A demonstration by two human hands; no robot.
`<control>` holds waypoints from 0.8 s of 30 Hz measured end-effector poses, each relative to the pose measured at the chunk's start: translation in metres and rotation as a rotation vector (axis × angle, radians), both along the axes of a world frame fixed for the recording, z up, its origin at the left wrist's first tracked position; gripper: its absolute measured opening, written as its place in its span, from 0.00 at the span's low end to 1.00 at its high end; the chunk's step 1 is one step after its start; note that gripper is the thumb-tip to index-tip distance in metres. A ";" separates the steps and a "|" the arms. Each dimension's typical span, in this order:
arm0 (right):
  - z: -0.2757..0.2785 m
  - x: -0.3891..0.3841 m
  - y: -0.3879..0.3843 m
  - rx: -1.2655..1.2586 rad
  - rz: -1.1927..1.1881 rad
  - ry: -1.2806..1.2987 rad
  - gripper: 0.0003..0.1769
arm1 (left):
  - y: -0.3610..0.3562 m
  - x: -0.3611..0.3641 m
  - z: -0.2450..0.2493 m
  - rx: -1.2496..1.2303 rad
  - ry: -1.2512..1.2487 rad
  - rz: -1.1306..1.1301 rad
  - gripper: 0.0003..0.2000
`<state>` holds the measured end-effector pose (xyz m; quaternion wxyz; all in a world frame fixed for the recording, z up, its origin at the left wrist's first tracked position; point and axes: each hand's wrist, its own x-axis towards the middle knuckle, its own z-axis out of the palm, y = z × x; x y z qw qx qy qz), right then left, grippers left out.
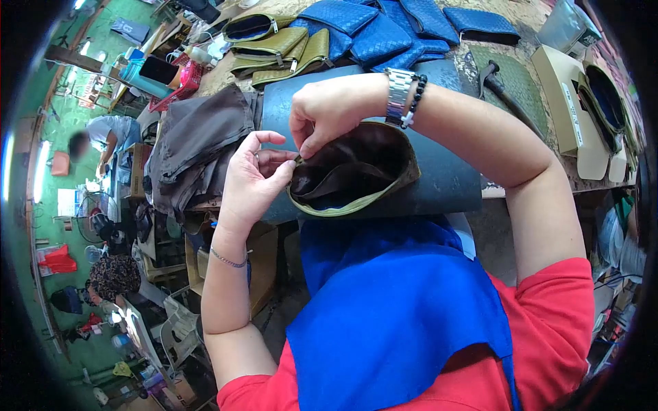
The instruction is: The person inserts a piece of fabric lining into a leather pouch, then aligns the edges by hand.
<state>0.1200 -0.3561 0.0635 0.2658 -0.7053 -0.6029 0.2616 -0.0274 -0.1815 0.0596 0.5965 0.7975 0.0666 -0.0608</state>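
Observation:
An olive-green zip pouch (410, 170) lies with its mouth spread wide on the dark work mat, its dark brown lining showing. My left hand (255, 175) pinches the left end of the pouch's rim between thumb and fingers. Just above, my right hand (321, 113) reaches over from the far side, thumb and fingertips closed at that same corner. The small part between the fingertips is mostly hidden. A silver watch and a dark bead bracelet circle my right wrist.
Green pouches (274, 51) and blue woven pouches (384, 34) are piled at the back. A hammer (507, 96) lies right, near a cardboard box (558, 103) with another pouch. Dark cloth pieces (199, 137) are stacked left. Other people sit farther left.

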 end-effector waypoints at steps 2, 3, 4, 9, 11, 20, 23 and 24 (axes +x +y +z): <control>0.002 -0.003 0.004 0.032 -0.005 -0.059 0.12 | -0.001 -0.002 -0.001 0.036 -0.027 0.004 0.16; 0.006 -0.008 0.005 0.045 -0.009 -0.119 0.12 | -0.003 -0.002 -0.002 0.063 -0.036 0.014 0.16; 0.007 -0.011 0.006 0.057 -0.014 -0.180 0.12 | -0.005 -0.002 -0.002 0.090 -0.046 0.024 0.16; -0.007 -0.014 -0.006 0.248 -0.036 -0.084 0.15 | 0.001 0.002 -0.003 0.112 -0.013 0.004 0.15; -0.010 -0.012 -0.022 0.312 -0.066 0.010 0.16 | 0.005 0.004 -0.002 0.072 0.032 -0.018 0.15; -0.024 -0.018 -0.037 0.359 -0.143 -0.089 0.12 | 0.001 0.017 -0.001 0.088 0.033 -0.081 0.13; -0.026 -0.021 -0.034 0.407 -0.129 -0.159 0.11 | 0.003 0.019 -0.003 0.103 0.026 -0.076 0.13; -0.028 -0.022 -0.032 0.430 -0.121 -0.192 0.10 | 0.004 0.019 -0.003 0.114 0.024 -0.068 0.13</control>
